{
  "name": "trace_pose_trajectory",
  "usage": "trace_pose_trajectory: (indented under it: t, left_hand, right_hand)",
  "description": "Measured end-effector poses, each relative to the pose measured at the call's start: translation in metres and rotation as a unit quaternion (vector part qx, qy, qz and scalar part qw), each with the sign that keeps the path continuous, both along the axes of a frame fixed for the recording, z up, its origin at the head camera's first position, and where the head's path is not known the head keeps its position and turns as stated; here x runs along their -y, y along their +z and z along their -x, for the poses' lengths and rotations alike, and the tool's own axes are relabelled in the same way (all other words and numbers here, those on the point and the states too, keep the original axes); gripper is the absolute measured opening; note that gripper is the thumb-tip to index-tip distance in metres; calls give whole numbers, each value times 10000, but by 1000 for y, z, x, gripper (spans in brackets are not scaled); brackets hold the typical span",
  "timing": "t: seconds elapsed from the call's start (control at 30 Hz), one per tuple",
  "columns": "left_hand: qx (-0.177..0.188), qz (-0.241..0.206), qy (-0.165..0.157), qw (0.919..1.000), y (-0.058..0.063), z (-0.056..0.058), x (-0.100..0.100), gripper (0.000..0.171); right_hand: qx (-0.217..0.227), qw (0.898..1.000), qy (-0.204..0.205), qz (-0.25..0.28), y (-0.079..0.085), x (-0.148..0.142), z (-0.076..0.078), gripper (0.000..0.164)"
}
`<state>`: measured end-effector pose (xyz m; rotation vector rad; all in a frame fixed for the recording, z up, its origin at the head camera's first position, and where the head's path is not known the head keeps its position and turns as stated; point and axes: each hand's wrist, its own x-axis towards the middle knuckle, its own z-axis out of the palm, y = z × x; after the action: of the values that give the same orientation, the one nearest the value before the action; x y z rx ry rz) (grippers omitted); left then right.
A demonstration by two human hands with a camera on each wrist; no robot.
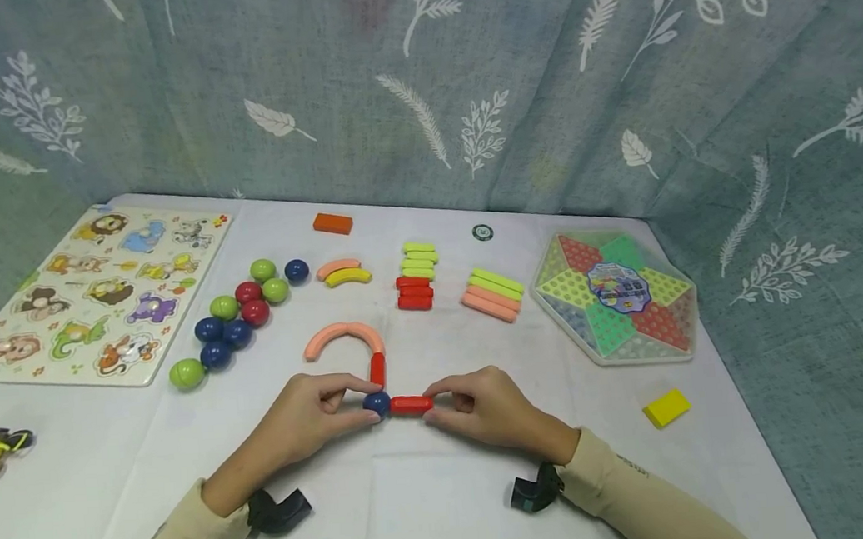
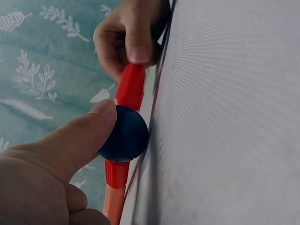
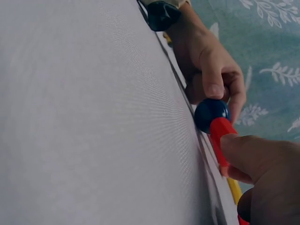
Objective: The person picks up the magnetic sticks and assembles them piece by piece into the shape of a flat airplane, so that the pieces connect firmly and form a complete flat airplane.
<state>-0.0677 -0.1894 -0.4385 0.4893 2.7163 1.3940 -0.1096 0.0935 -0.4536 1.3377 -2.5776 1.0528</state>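
Left grip (image 1: 310,417) pinches a blue ball (image 1: 377,404), right grip (image 1: 490,407) the adjoining red rod (image 1: 411,404).

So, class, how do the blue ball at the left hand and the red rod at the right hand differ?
Shape: the blue ball is round, while the red rod is long and straight.
Colour: the ball is dark; the rod is bright.
Hold: the left hand pinches the ball, while the right hand pinches the rod's far end.
Shared: they touch each other.
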Motion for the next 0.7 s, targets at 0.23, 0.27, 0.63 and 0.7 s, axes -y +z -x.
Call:
trace_pose_trajectory:
  t: [0.23, 0.27, 0.63, 0.7]
  left_hand:
    - [58, -71, 29, 10000, 1, -1, 2, 31]
    - [81, -77, 28, 9999, 1, -1, 2, 31]
    - [80, -127, 23, 9999, -1, -1, 3, 31]
    - [109, -126, 6, 9999, 0, -1, 4, 31]
  right_hand:
    - [486, 9979, 144, 411, 7, 2, 4, 22]
    - [578, 9973, 152, 423, 9, 2, 7, 22]
    - [705, 9974, 47, -118, 63, 58, 96, 29]
    - [589, 9974, 62, -416, 71, 79, 117, 32]
